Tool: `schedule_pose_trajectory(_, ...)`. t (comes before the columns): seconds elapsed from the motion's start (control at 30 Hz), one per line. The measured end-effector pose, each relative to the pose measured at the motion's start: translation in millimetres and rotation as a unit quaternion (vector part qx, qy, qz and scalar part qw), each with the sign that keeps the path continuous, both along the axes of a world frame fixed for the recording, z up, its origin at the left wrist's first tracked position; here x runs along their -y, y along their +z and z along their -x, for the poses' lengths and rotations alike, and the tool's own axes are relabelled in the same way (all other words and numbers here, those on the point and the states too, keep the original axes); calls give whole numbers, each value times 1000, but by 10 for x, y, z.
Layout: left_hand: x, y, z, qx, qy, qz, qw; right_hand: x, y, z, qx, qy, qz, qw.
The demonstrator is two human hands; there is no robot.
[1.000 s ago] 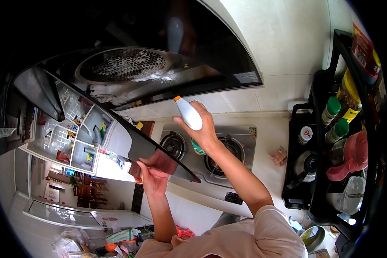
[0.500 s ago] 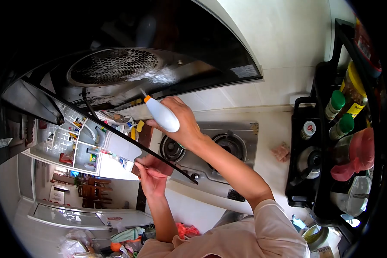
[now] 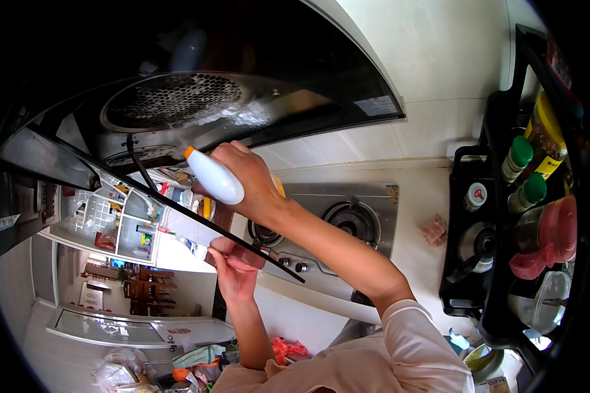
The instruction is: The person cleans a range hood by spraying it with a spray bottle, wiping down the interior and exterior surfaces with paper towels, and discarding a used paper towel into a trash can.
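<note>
My right hand [image 3: 250,182] is wrapped round a pale blue-white squeeze bottle [image 3: 217,180] with an orange tip. The bottle is tilted, its tip pointing at the underside of the range hood [image 3: 308,105]. White foam [image 3: 246,114] lies on that underside beside the round mesh filter [image 3: 177,101], which has dark stains. Lower down, my left hand [image 3: 236,278] grips the edge of the hood's swung-out glossy panel [image 3: 275,263], thumb on the near side; its other fingers are partly hidden.
Below the hood is a gas stove [image 3: 387,223] with two burners. A crumpled pinkish cloth [image 3: 432,230] lies on the counter. On the right, a black rack [image 3: 462,308] holds jars, a red-lidded container [image 3: 557,229] and green-capped shakers [image 3: 521,150].
My right hand has moved left with the squeeze bottle, along the hood's underside. My left hand stays on the panel edge. The whole view has shifted slightly.
</note>
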State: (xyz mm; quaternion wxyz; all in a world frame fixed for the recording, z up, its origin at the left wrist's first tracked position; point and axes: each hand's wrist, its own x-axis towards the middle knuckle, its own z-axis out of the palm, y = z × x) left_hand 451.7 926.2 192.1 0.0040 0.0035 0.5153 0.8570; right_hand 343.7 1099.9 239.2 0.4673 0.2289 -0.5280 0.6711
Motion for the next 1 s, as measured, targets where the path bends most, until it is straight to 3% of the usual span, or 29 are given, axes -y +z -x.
schedule_pose_trajectory(0.17, 24, -4, 7, -17, -31, 11, 999, -51, -24, -63, 10, -12, 70, 997)
schedule_pose_trajectory(0.3, 29, -7, 5, -22, -21, 32, 999, -157, -99, -97, 15, -62, 40, 997)
schedule_pose_trajectory(0.5, -85, 76, -36, -20, -32, 55, 998, -266, -92, -136, 6, -39, 55, 998)
schedule_pose_trajectory(0.83, -27, 21, 4, 7, -14, -36, 999, -375, -106, -269, 32, -118, -30, 992)
schedule_pose_trajectory(1.0, 8, -16, 15, 8, -10, -40, 999, -520, -27, -262, -16, -134, -13, 991)
